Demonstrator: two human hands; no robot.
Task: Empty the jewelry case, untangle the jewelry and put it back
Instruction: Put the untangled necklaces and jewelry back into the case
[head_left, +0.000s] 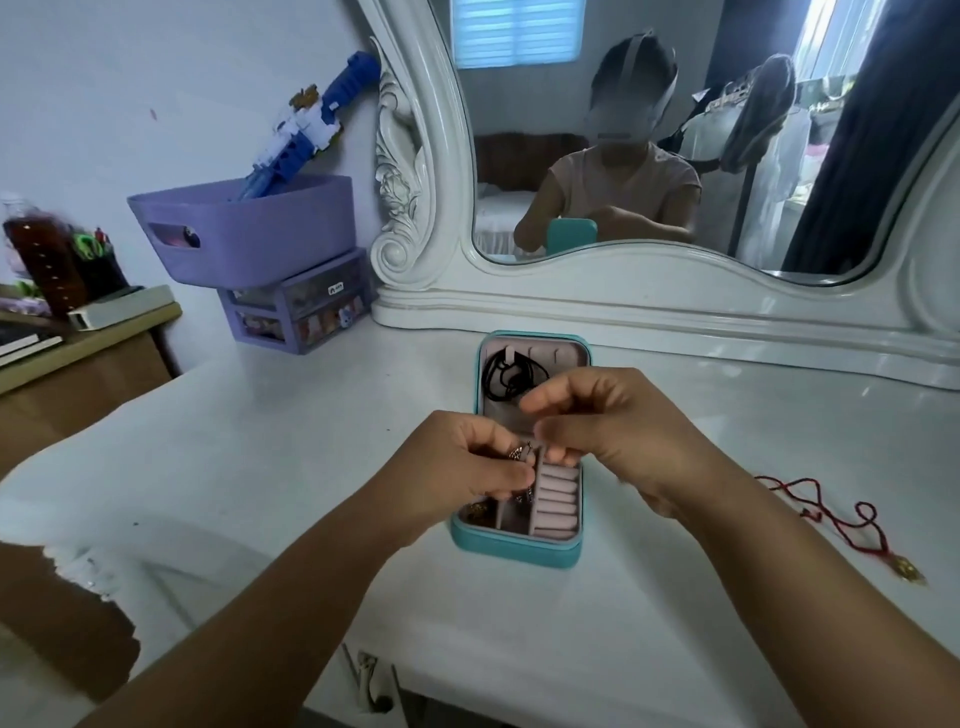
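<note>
Lying open on the white worktop (675, 597), just before the carved mirror frame (649, 291): a teal jewelry case (511, 548), lid half toward the mirror, tray half nearer the body. Black cord necklace (511, 376) coiled inside the pink-lined lid, hung from a small hook. Pale pink ring rolls (558, 501) stacked along the tray's right side; gold-coloured pieces (474, 512) bunched in the near-left compartment, too small to tell apart. Left hand (457, 467) hovering over the tray's left part, fingers (511, 474) curled and pinching a small silvery piece of jewelry (519, 452), its chain trailing down into the middle compartment. Right hand (613, 431) above the hinge area, just beside the left, fingers bent toward the same piece; whether actually gripping it, cannot tell. Red cord necklace (831, 514) with a gold pendant stretched out on the worktop, well apart to the right of the case. Purple basket (244, 234) atop a small purple drawer unit (301, 312) at the far left.
</note>
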